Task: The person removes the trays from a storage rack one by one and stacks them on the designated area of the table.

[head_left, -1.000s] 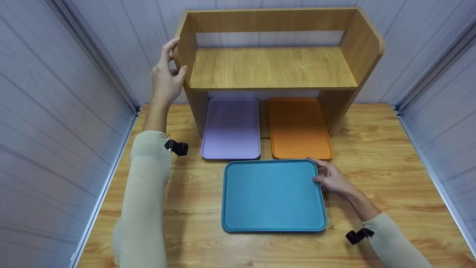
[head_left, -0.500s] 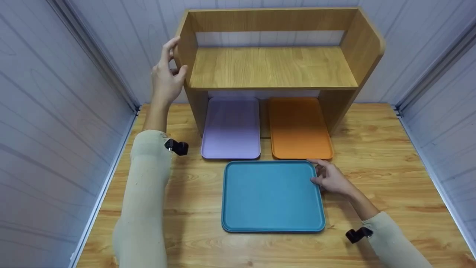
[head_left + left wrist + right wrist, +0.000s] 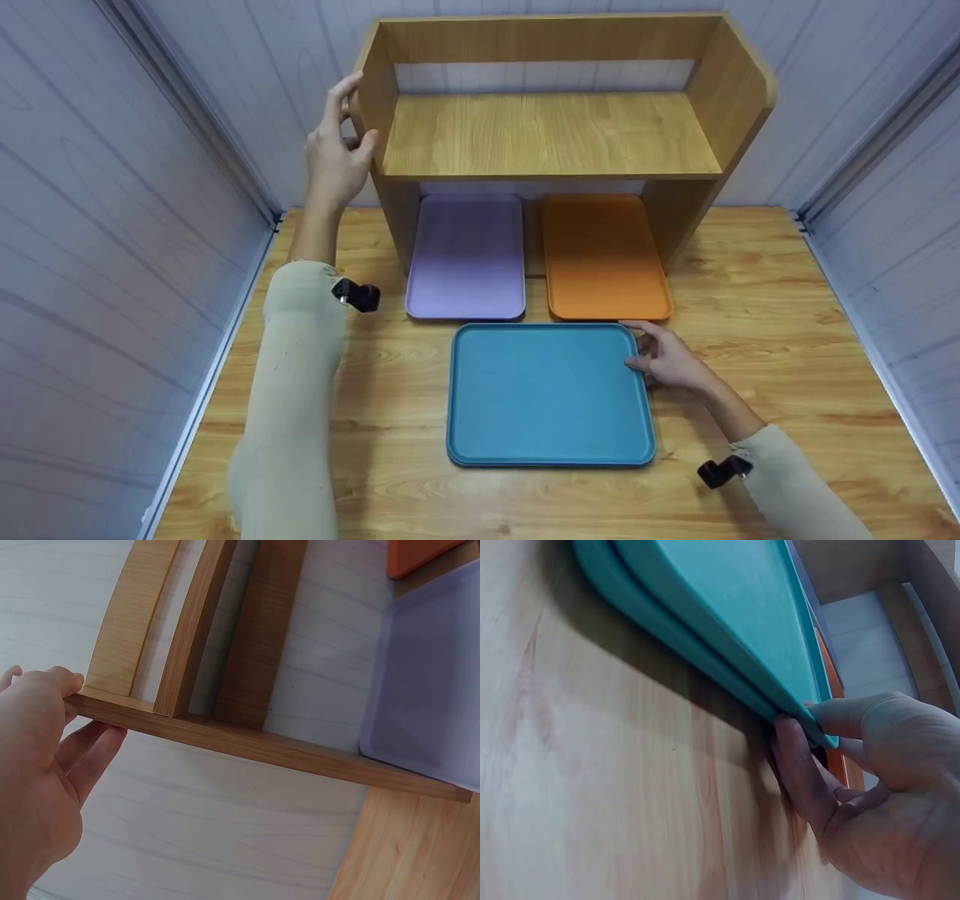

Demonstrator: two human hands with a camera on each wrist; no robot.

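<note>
Teal tray [image 3: 550, 394] barely shifted since a second ago, right hand [image 3: 670, 361] still pinching its right edge on the tabletop [image 3: 765, 300], left hand [image 3: 335, 154] still gripping the wooden shelf's [image 3: 551, 135] side panel, right wrist view alone showing two stacked teal trays.

A purple tray [image 3: 466, 259] and an orange tray [image 3: 604, 259] lie side by side on the wooden table [image 3: 772, 300], white walls [image 3: 112, 187] around.

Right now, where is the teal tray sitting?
In the head view the teal tray lies on the table's centre, just in front of the purple tray and orange tray, with the right hand gripping its right edge.
</note>
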